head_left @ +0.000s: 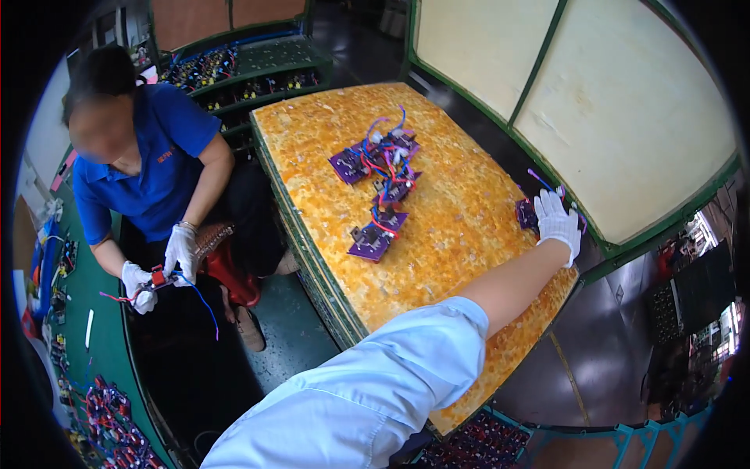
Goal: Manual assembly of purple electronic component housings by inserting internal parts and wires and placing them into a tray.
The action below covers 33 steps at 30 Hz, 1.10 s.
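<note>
I'm leaning over the big orange speckled board [437,258], which is filling the middle of my view and serves as my landmark. Beyond its far right edge, pale cream panels [625,117] in green frames are standing. Off the board's left edge, a co-worker in a blue shirt [156,168] is sitting, white-gloved hands [160,270] holding a small red part with trailing wires.

My right arm, in a light blue sleeve [375,391], is stretching across the board's near right corner. My right hand [558,223], in a white glove, is resting at the board's right edge with fingers loosely together and curled downward, touching a small purple circuit board [527,213] with pink and blue wires; I cannot tell whether I am gripping it. My left hand is out of view.

Near the board's centre, a cluster of purple circuit boards [383,180] with red and blue wires is lying, well apart from my hand.
</note>
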Each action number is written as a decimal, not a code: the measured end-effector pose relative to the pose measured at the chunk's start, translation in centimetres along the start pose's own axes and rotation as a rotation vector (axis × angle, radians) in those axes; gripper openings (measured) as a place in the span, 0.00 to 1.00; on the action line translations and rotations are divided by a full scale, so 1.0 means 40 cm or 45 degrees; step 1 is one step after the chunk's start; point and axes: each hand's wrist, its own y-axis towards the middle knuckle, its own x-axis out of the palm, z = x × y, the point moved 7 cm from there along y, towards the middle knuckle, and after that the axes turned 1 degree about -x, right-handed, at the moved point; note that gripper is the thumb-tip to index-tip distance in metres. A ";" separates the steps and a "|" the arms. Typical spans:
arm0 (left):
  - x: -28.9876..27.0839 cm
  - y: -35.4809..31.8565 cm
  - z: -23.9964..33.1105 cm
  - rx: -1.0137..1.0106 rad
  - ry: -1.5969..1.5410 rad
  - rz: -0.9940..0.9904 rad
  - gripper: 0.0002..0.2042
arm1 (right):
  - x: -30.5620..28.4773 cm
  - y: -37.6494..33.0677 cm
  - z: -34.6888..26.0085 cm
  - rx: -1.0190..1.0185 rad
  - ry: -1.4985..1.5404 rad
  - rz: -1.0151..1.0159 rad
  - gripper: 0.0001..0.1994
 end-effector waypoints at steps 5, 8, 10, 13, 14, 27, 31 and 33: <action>-0.031 0.067 -0.024 -0.207 -0.152 0.409 0.34 | -0.141 -0.071 0.054 0.060 -0.024 -0.020 0.26; -0.010 0.086 -0.037 -0.216 -0.161 0.455 0.31 | -0.197 -0.112 0.061 0.092 -0.017 -0.004 0.27; 0.015 0.106 -0.044 -0.171 -0.054 0.304 0.19 | -0.221 -0.130 0.053 0.100 0.003 0.001 0.27; 0.021 0.099 -0.050 -0.087 -0.001 0.196 0.15 | -0.248 -0.157 0.032 0.113 0.053 -0.017 0.28; 0.016 0.098 -0.050 -0.014 -0.010 0.172 0.14 | -0.248 -0.157 0.024 0.110 0.079 -0.028 0.28; -0.137 -0.148 -0.047 0.696 0.277 -0.292 0.16 | -0.036 -0.391 -0.210 0.220 0.645 -0.456 0.31; -0.210 -0.310 -0.099 0.849 0.420 -0.259 0.15 | -0.129 -0.403 -0.264 0.207 0.704 -0.430 0.31; -0.315 -0.404 -0.152 0.416 0.271 -0.419 0.17 | -0.204 -0.422 -0.296 0.208 0.721 -0.396 0.32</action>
